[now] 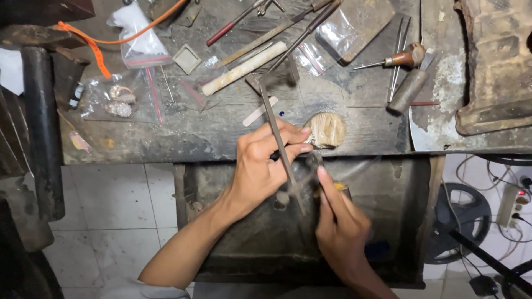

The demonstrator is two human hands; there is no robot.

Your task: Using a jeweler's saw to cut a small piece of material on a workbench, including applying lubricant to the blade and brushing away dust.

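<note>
My left hand [265, 163] is closed around a long thin metal file [279, 141] that runs from the bench top down past my fingers. My right hand [339, 221] pinches a small, blurred piece between thumb and forefinger, right beside the file's lower part. What the piece is cannot be made out. Both hands hover over the open drawer tray [244, 243] just below the bench edge, near the round wooden peg [327, 130].
The worn bench [221, 127] carries several files, a wooden-handled graver [407, 57], a metal cylinder [407, 91], plastic bags [119, 99], a pale stick [244, 67] and an orange strap [97, 52]. A dark post [41, 127] stands left. Cables and a power strip [512, 202] lie right.
</note>
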